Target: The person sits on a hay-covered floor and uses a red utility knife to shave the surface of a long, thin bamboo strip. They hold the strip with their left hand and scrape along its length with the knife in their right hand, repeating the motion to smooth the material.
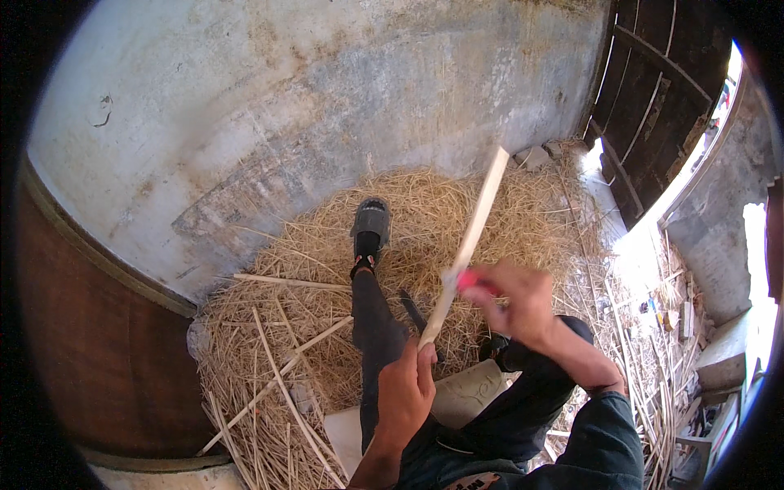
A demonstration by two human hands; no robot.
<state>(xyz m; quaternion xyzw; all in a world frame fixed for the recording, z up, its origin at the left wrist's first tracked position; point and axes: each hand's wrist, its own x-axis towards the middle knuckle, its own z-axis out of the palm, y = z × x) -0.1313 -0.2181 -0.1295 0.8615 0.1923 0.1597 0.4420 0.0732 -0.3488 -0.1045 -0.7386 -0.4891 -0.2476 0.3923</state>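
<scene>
My left hand [406, 396] grips the lower end of a long, pale strip of wood or bamboo [482, 208]. The strip slants up and to the right, away from my lap. Closed around a small red-handled tool [469, 282], my right hand [523, 302] is smeared by motion. The tool's front end meets the strip near its middle; its working edge is too blurred to make out. Just left of the strip's lower half lies a dark, narrow, blade-like piece [412, 310], partly hidden behind my left hand and the strip.
Straw-like shavings [425, 196] cover the floor around my sandalled foot [371, 224]. Several long pale sticks [282, 376] lie crossed at the left, more at the right. A stained wall [327, 98] rises ahead. A dark wooden door [653, 98] stands at the far right, a brown panel [106, 335] at the left.
</scene>
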